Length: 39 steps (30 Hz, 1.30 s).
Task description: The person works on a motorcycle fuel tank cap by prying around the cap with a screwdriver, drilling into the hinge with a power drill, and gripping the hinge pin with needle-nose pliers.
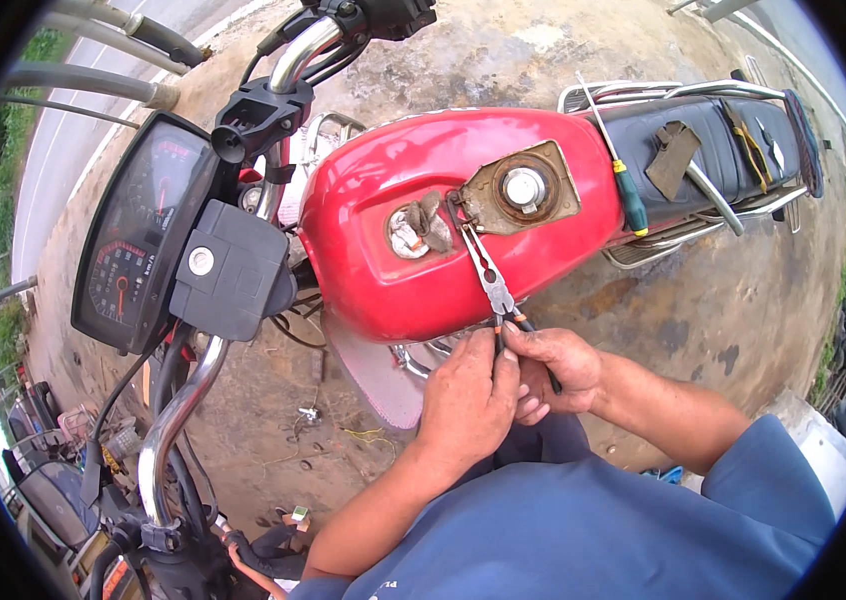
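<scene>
Long-nose pliers [493, 285] with black and orange handles are held in both my hands over the near side of a red motorcycle fuel tank [363, 290]. My left hand [468, 400] closes around one handle, and my right hand [561, 368] grips the other with its thumb near the pivot. The jaw tips touch a small rusty hinge [460, 208] beside the filler plate [560, 212]; whether they pinch it I cannot tell. On that plate sits a round silver-centred cap [524, 187]. Left of the hinge, a crumpled rag [423, 228] fills a recess in the tank.
A green-handled screwdriver [630, 195] leans across the tank's rear edge. On the black seat [723, 115] lie a hammer [675, 160] and yellow-black pliers [746, 145]. The handlebar [205, 375] and instrument cluster [133, 240] stand at left. Small parts [311, 413] lie on the stained concrete.
</scene>
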Tool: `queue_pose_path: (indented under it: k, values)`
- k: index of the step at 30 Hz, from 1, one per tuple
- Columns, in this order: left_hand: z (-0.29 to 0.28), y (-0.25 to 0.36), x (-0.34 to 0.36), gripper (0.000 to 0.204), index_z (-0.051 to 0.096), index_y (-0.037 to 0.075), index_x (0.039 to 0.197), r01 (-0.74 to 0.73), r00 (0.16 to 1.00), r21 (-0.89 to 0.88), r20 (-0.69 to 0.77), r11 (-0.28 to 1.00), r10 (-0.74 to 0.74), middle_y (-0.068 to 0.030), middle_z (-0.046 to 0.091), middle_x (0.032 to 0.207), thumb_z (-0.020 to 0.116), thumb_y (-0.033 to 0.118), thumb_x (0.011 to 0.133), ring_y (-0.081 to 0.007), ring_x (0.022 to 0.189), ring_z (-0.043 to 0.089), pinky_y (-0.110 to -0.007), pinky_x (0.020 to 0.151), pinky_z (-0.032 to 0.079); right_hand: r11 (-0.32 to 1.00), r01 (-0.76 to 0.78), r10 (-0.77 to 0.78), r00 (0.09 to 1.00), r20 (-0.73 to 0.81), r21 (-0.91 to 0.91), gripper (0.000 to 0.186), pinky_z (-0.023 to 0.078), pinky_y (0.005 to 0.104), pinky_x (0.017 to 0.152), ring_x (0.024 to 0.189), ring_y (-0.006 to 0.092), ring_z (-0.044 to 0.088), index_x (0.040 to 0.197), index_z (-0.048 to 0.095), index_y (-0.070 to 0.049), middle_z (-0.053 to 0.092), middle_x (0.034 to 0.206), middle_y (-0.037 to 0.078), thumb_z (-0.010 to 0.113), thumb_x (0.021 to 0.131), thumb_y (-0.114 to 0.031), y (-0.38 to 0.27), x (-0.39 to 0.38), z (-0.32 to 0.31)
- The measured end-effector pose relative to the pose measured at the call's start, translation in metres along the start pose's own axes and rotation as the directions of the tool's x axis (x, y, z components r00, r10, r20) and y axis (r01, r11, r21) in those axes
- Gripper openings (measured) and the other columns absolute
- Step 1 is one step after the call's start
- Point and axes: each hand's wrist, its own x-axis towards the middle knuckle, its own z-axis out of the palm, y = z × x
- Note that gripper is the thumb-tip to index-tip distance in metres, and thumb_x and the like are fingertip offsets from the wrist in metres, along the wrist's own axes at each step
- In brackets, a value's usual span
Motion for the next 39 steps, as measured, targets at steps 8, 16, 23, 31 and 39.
queue_pose_path:
  k: [8, 16, 23, 31, 39]
  values:
    - [0.003, 0.004, -0.001, 0.029, 0.063, -0.001, 0.123, 0.043, 0.999, -0.142, 0.035, 0.989, -0.039, -0.0214, 0.068, 0.097, 0.056, 0.018, 0.102, -0.0353, 0.093, 0.069, -0.043, 0.083, 0.053, 0.998, -0.069, 0.071, 0.989, 0.133, -0.013, 0.060, 0.050, 0.0415, 0.076, 0.083, 0.0255, 0.061, 0.104, 0.066, -0.009, 0.063, 0.089, 0.008, 0.048, 0.101, -0.066, -0.017, -0.014, -0.008]
    - [-0.080, 0.008, -0.002, 0.027, 0.065, 0.000, 0.115, -0.015, 0.991, 0.282, 0.129, 0.959, -0.022, -0.0236, 0.068, 0.100, 0.058, 0.020, 0.098, -0.0445, 0.093, 0.067, -0.051, 0.083, 0.054, 0.893, 0.306, -0.352, 0.932, 0.088, 0.330, 0.048, 0.045, 0.0378, 0.069, 0.082, 0.0238, 0.060, 0.113, 0.064, -0.014, 0.067, 0.100, 0.008, 0.049, 0.104, -0.059, 0.045, 0.067, 0.046]
    - [-0.012, -0.011, -0.007, 0.028, 0.064, -0.001, 0.117, -0.031, 0.998, 0.023, -0.049, 0.999, 0.032, -0.0233, 0.068, 0.102, 0.053, 0.019, 0.102, -0.0403, 0.094, 0.069, -0.047, 0.083, 0.053, 0.991, 0.132, -0.132, 0.986, -0.098, 0.000, 0.048, 0.033, 0.0285, 0.054, 0.064, 0.0157, 0.042, 0.100, 0.058, -0.014, 0.048, 0.077, 0.002, 0.055, 0.101, -0.062, 0.014, 0.017, 0.023]
    - [0.020, 0.004, 0.007, 0.032, 0.058, -0.002, 0.125, 0.085, 0.995, -0.241, 0.063, 0.967, -0.072, -0.0220, 0.067, 0.106, 0.057, 0.020, 0.102, -0.0399, 0.097, 0.068, -0.048, 0.085, 0.053, 0.969, -0.128, 0.130, 0.992, -0.006, -0.210, 0.060, 0.051, 0.0375, 0.066, 0.076, 0.0241, 0.061, 0.104, 0.063, -0.008, 0.061, 0.085, 0.009, 0.046, 0.103, -0.065, -0.048, -0.031, -0.010]
    - [-0.074, 0.002, -0.006, 0.030, 0.064, 0.000, 0.121, -0.004, 0.992, 0.217, 0.124, 0.976, -0.024, -0.0231, 0.067, 0.103, 0.057, 0.019, 0.098, -0.0447, 0.094, 0.067, -0.052, 0.082, 0.054, 0.892, 0.331, -0.373, 0.924, 0.086, 0.308, 0.050, 0.048, 0.0391, 0.069, 0.078, 0.0254, 0.061, 0.112, 0.064, -0.012, 0.068, 0.094, 0.010, 0.045, 0.106, -0.058, 0.044, 0.061, 0.043]
